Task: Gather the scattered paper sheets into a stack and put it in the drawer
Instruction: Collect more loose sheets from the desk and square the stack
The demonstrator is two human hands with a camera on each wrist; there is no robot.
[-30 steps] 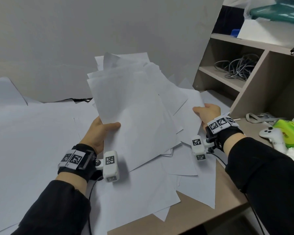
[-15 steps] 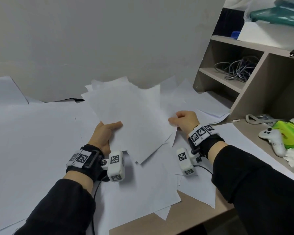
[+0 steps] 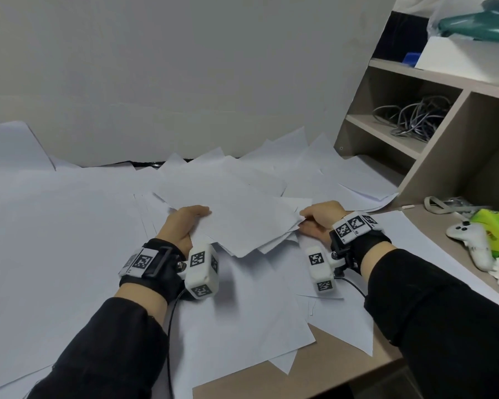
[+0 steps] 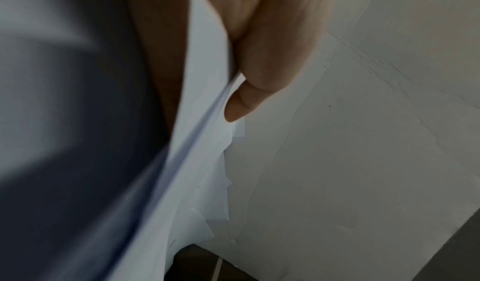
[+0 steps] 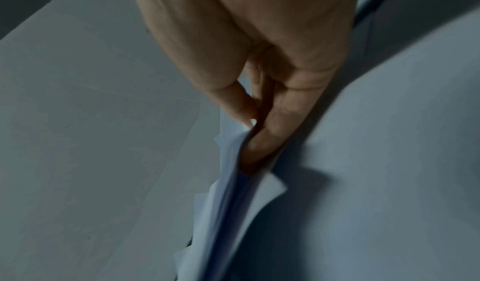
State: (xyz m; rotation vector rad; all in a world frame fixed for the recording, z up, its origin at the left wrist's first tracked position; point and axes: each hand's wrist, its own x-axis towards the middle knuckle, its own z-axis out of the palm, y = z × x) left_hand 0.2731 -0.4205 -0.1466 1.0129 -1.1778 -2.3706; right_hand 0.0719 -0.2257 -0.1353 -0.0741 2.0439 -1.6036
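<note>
A loose, uneven stack of white paper sheets (image 3: 236, 214) lies low over the desk between my two hands. My left hand (image 3: 185, 223) grips its left edge, thumb on top; the left wrist view shows the thumb (image 4: 249, 100) pressing the paper stack (image 4: 202, 162) against the fingers beneath. My right hand (image 3: 319, 218) pinches the right edge; in the right wrist view its fingers (image 5: 262, 137) clamp the fanned sheets (image 5: 233, 193). More loose sheets (image 3: 242, 312) cover the desk beneath and around. No drawer shows in any view.
A beige shelf unit (image 3: 432, 156) stands at the right with tangled cables (image 3: 412, 116) inside. A white game controller (image 3: 470, 240) and a green packet (image 3: 496, 226) lie on the desk's right side. The desk's bare front edge (image 3: 314, 375) shows below. A grey wall (image 3: 185, 67) rises behind.
Both hands have lowered the stack from upright in the air to nearly flat over the desk, and the right hand has moved in towards the left.
</note>
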